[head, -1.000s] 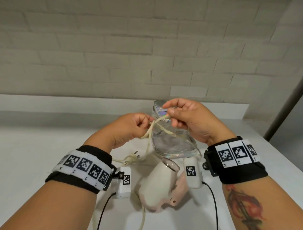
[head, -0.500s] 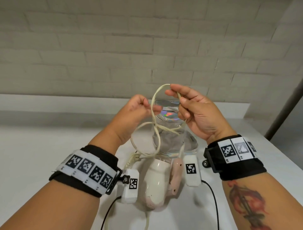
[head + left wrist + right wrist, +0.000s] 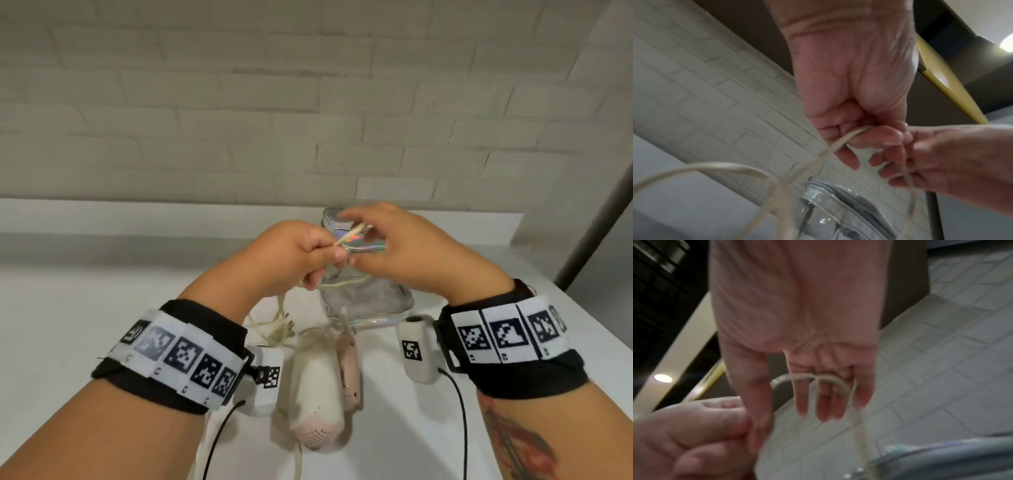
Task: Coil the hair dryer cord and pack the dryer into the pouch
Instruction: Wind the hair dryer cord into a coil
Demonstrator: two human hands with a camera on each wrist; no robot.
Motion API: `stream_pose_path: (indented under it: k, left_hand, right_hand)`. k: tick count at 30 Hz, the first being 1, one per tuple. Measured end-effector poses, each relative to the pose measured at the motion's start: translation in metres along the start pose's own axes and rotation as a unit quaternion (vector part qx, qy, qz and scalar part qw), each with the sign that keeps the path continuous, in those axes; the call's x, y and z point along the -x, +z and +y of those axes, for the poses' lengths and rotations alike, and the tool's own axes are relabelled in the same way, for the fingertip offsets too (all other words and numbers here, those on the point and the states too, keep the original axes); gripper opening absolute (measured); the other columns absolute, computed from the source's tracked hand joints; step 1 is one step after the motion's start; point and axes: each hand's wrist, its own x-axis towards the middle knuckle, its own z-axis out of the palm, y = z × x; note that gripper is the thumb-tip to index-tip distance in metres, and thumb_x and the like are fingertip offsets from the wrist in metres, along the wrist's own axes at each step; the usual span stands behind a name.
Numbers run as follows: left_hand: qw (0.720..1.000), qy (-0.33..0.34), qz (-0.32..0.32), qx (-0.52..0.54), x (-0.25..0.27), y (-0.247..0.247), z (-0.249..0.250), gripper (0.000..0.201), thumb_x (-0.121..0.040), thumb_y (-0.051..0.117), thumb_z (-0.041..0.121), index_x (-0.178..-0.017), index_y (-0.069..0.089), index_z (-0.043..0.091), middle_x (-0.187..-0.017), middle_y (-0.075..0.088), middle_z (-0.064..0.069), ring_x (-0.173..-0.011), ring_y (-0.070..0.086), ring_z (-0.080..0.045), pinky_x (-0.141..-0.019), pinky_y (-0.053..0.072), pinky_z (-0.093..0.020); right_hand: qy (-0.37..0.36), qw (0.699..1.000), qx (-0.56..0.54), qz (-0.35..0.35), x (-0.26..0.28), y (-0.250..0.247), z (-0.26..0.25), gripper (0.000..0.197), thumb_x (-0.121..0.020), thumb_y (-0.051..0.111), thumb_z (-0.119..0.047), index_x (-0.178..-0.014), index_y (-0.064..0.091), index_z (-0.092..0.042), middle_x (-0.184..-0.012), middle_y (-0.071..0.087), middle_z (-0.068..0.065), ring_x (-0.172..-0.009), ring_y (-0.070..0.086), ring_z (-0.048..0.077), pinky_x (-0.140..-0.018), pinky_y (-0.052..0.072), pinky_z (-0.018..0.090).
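Observation:
A white and pink hair dryer (image 3: 317, 387) lies on the white table (image 3: 85, 308) between my forearms. Its cream cord (image 3: 349, 236) runs up to both hands, which meet above the clear iridescent pouch (image 3: 370, 305). My left hand (image 3: 329, 255) is a fist around gathered loops of the cord (image 3: 840, 141). My right hand (image 3: 356, 240) touches it, with a loop of the cord (image 3: 818, 378) lying across its fingers (image 3: 824, 402). The plug (image 3: 286, 329) dangles near the table under my left wrist. The left wrist view shows the pouch (image 3: 830, 204) below the hanging loops.
A white brick wall (image 3: 308, 102) rises behind the table, with a low ledge (image 3: 137, 216) along it. The table's right edge (image 3: 599, 329) runs past my right wrist. Black cables (image 3: 462, 428) trail from both wrist cameras towards me.
Both hands have dropped from a raised position and closed together over the pouch. The tall cord loop between them has been gathered into the left fist.

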Motion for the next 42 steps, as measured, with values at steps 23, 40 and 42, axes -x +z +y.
stream_pose_path:
  k: [23, 40, 42]
  left_hand:
    - [0.957, -0.281, -0.029, -0.062, 0.02, 0.001, -0.107, 0.013, -0.088, 0.059, 0.027, -0.096, 0.069, 0.029, -0.093, 0.069, -0.005, -0.083, 0.068, -0.025, -0.086, 0.056, -0.039]
    - [0.81, -0.294, -0.184, -0.473, 0.005, -0.02, -0.049, 0.068, -0.074, 0.076, 0.025, -0.136, 0.048, 0.017, -0.127, 0.063, -0.003, -0.111, 0.061, -0.027, -0.094, 0.049, -0.04]
    - [0.855, -0.233, -0.036, -0.461, 0.003, -0.029, -0.034, 0.05, -0.089, 0.052, 0.005, -0.138, 0.045, 0.012, -0.129, 0.058, -0.011, -0.111, 0.059, -0.03, -0.09, 0.047, -0.033]
  right_hand:
    - [-0.079, 0.621, -0.729, 0.277, -0.008, -0.039, 0.013, 0.021, -0.094, 0.05, -0.03, -0.077, 0.052, -0.017, -0.049, 0.036, -0.009, -0.044, 0.026, 0.006, -0.048, 0.027, 0.02]
    - [0.001, 0.878, -0.465, 0.112, -0.015, -0.005, 0.006, 0.022, -0.095, 0.049, -0.013, -0.083, 0.066, -0.018, -0.067, 0.053, -0.005, -0.053, 0.036, 0.004, -0.051, 0.03, 0.016]
    - [0.017, 0.937, -0.339, 0.083, -0.014, -0.003, 0.007, 0.02, -0.095, 0.052, -0.016, -0.084, 0.069, -0.019, -0.063, 0.057, -0.014, -0.053, 0.039, 0.0, -0.052, 0.032, 0.013]
